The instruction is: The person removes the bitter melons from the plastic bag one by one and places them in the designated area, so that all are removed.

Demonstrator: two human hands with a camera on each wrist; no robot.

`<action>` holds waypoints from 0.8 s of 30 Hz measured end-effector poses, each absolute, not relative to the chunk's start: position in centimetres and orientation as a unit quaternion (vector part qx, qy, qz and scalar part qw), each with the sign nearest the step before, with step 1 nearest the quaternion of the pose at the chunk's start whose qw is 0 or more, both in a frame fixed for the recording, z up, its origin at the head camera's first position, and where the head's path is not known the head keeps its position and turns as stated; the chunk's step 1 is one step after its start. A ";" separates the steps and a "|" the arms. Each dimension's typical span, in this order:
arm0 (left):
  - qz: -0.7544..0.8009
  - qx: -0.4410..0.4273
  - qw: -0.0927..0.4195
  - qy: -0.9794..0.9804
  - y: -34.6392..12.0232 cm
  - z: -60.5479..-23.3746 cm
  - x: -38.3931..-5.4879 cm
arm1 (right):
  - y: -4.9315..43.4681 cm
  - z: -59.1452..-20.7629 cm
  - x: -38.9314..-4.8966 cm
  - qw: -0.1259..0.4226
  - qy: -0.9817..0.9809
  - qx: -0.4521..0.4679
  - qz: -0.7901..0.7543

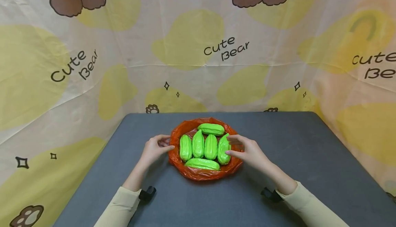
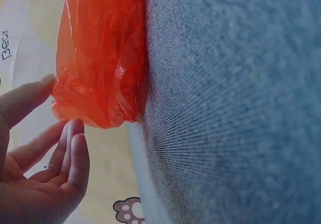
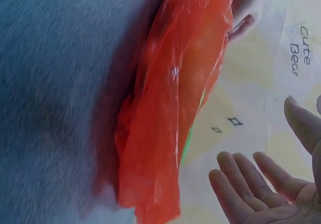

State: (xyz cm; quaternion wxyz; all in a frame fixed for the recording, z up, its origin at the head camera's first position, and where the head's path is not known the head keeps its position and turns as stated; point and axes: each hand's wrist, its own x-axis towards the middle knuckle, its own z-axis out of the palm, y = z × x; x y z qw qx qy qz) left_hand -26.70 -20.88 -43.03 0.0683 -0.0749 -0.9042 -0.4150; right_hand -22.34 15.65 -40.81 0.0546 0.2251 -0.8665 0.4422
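A red plastic bag (image 1: 202, 176) lies with its mouth spread wide and its rim rolled outward on the table. Inside are several glossy, bright green ribbed gourd-like pieces: upright ones such as a gourd (image 1: 198, 144) side by side, one across the top and one across the bottom. My left hand (image 1: 157, 148) is at the bag's left rim, thumb and fingers apart, their tips touching the plastic. My right hand (image 1: 249, 151) hovers over the right rim near the rightmost gourd (image 1: 223, 151), its fingers spread. In the right wrist view that hand (image 3: 266, 194) stands apart from the bag, holding nothing.
The grey table (image 1: 278, 134) extends around the bag on every side. Behind it hangs a printed cloth backdrop (image 1: 191, 41) with yellow patches and lettering. A black wrist camera (image 1: 147, 193) sits at the left sleeve and another black camera (image 1: 271, 195) at the right sleeve.
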 end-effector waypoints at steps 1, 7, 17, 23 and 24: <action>-0.419 -0.074 0.063 -0.903 -20.9 -43.1 -26.7 | 15.5 -40.9 -22.4 0.053 -0.864 0.229 0.445; -0.437 -0.064 0.033 -0.897 -20.9 -43.2 -26.6 | 14.3 -41.1 -22.5 0.029 -0.855 0.245 0.457; -0.441 -0.056 0.019 -0.896 -20.6 -43.1 -26.5 | 12.7 -41.8 -22.5 -0.002 -0.840 0.270 0.471; -0.443 -0.062 0.020 -0.894 -20.6 -43.2 -26.6 | 11.5 -42.2 -22.3 -0.028 -0.831 0.277 0.481; -0.443 -0.062 0.020 -0.894 -20.7 -43.2 -26.5 | 11.3 -42.2 -22.3 -0.030 -0.830 0.281 0.481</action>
